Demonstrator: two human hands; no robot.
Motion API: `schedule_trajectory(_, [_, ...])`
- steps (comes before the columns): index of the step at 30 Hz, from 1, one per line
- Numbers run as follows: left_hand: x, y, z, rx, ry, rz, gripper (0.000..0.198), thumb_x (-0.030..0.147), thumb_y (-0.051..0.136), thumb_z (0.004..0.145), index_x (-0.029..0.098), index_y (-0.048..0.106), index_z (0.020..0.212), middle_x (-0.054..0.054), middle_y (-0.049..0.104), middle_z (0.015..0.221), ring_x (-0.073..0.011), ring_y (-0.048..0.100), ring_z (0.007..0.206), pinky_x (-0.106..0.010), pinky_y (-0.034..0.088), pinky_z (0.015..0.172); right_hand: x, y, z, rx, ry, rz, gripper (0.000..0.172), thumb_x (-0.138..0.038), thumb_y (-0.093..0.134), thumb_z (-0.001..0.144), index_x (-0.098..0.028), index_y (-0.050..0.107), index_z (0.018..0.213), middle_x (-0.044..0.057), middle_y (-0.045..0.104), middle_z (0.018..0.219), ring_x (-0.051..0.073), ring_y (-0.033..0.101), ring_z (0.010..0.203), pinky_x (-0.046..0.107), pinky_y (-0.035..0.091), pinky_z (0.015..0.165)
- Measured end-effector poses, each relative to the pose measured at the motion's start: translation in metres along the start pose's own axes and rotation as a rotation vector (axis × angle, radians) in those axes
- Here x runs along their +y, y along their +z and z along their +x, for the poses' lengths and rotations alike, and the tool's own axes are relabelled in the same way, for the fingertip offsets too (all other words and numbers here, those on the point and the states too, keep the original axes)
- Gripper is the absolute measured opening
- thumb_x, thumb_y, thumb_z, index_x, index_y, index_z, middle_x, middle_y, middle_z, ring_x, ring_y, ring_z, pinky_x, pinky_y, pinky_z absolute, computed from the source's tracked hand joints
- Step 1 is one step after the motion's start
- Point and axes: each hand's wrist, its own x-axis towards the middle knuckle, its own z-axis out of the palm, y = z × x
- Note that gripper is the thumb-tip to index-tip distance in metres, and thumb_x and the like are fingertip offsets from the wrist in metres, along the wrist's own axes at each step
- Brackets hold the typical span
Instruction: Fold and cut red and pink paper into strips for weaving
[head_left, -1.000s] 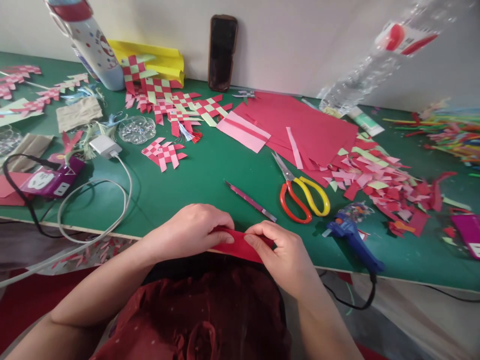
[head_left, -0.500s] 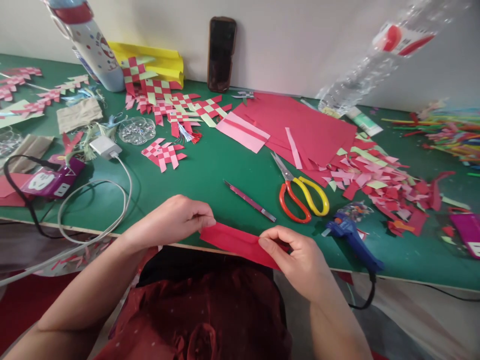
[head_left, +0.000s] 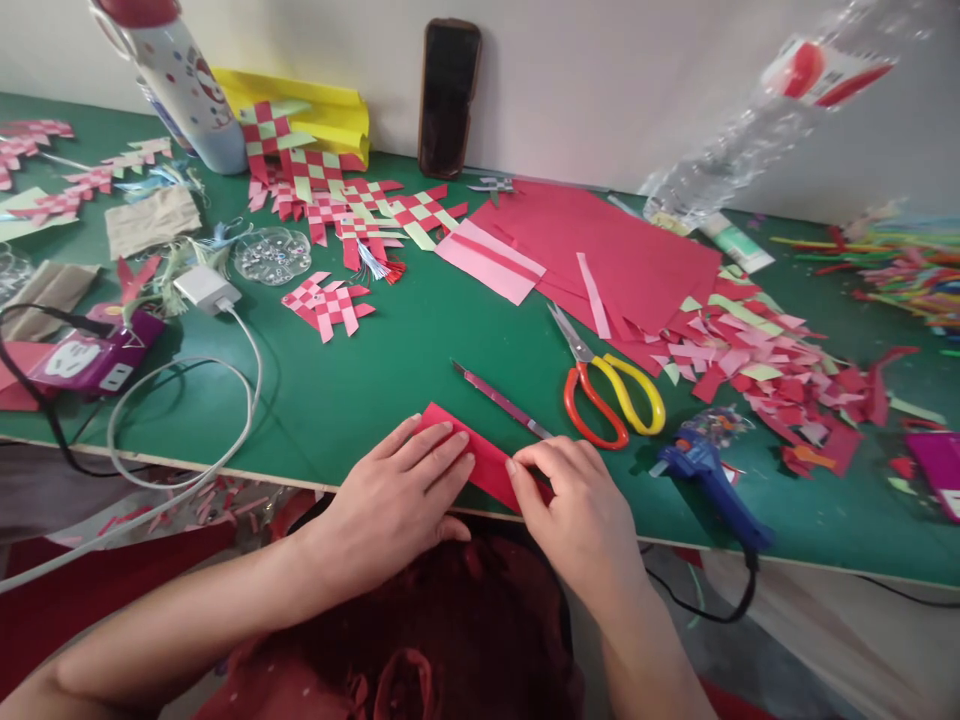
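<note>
A folded strip of red paper (head_left: 491, 468) lies on the green table at its front edge. My left hand (head_left: 405, 490) rests flat across the strip's left part, fingers stretched out over it. At the strip's right end my right hand (head_left: 574, 500) pinches the paper between thumb and fingers. Just beyond the strip is a craft knife (head_left: 499, 398) with a dark red handle, its blade pointing away to the left. Scissors (head_left: 600, 385) with one red and one yellow handle lie right of the knife, blades slightly apart.
Behind the scissors are red paper sheets (head_left: 592, 245) and a heap of paper scraps (head_left: 772, 350). A blue glue gun (head_left: 712, 480) lies at the right front edge. Woven paper fish (head_left: 330, 305), a bead dish (head_left: 272, 255), a white cable (head_left: 251, 370) and a bottle (head_left: 191, 90) occupy the left.
The red paper has come down from above the edge onto the table. My left hand has opened from a pinch and now lies flat on it; my right hand still pinches its end.
</note>
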Motion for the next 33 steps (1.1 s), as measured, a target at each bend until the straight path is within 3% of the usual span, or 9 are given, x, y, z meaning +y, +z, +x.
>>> schedule_trajectory(4, [-0.003,0.007,-0.005,-0.046,-0.005,0.068,0.061,0.062,0.049,0.09,0.017,0.055,0.131,-0.013,0.053,0.143,-0.027,0.045,0.135,-0.047,0.028,0.118,0.005,0.004,-0.003,0.043,-0.024,-0.028,0.017,-0.027,0.053,0.093,-0.02,0.063,0.104,0.008,0.065,0.098,0.023,0.06,0.095,0.036,0.049,0.081])
schedule_trajectory(7, [-0.003,0.011,-0.008,-0.075,0.003,0.096,0.07,0.066,0.052,0.086,0.017,0.051,0.136,-0.014,0.047,0.148,-0.0282,0.04,0.139,-0.048,0.025,0.119,0.009,0.004,-0.005,0.062,-0.062,-0.006,0.021,-0.027,0.052,0.094,-0.021,0.066,0.109,0.008,0.064,0.099,0.022,0.06,0.096,0.036,0.051,0.083])
schedule_trajectory(12, [0.001,0.018,-0.012,-0.1,-0.015,0.107,0.088,0.07,0.064,0.074,0.016,0.045,0.141,-0.018,0.038,0.153,-0.032,0.033,0.143,-0.051,0.022,0.12,0.011,-0.001,-0.005,-0.018,-0.192,-0.086,0.04,-0.011,0.045,0.093,-0.028,0.066,0.122,0.008,0.064,0.102,0.02,0.056,0.091,0.035,0.052,0.082])
schedule_trajectory(16, [0.001,0.018,-0.01,-0.095,-0.026,0.112,0.09,0.07,0.067,0.071,0.016,0.046,0.139,-0.02,0.041,0.151,-0.0333,0.034,0.142,-0.055,0.018,0.12,0.012,-0.002,-0.004,-0.087,-0.276,-0.188,0.053,-0.002,0.044,0.086,-0.029,0.065,0.126,0.009,0.062,0.105,0.021,0.052,0.088,0.036,0.051,0.08])
schedule_trajectory(23, [0.003,0.017,-0.007,-0.11,-0.049,0.109,0.088,0.072,0.067,0.069,0.019,0.047,0.137,-0.022,0.039,0.151,-0.0347,0.033,0.143,-0.063,0.01,0.118,0.016,-0.001,-0.004,-0.106,-0.287,-0.212,0.055,-0.002,0.046,0.084,-0.031,0.063,0.127,0.008,0.061,0.106,0.021,0.051,0.089,0.035,0.05,0.079])
schedule_trajectory(28, [0.001,0.015,-0.006,-0.084,-0.095,0.09,0.087,0.069,0.073,0.065,0.025,0.048,0.136,-0.025,0.035,0.153,-0.0379,0.03,0.144,-0.065,0.017,0.113,0.016,0.0,-0.004,-0.102,-0.274,-0.188,0.055,-0.002,0.047,0.085,-0.033,0.063,0.128,0.008,0.061,0.105,0.022,0.051,0.09,0.036,0.049,0.078])
schedule_trajectory(33, [-0.004,0.011,-0.004,-0.091,-0.093,0.061,0.084,0.067,0.075,0.064,0.027,0.05,0.133,-0.027,0.037,0.15,-0.0372,0.037,0.14,-0.064,0.021,0.111,0.017,0.0,-0.005,-0.104,-0.267,-0.188,0.055,-0.002,0.046,0.085,-0.034,0.063,0.127,0.007,0.062,0.106,0.021,0.051,0.089,0.035,0.049,0.079])
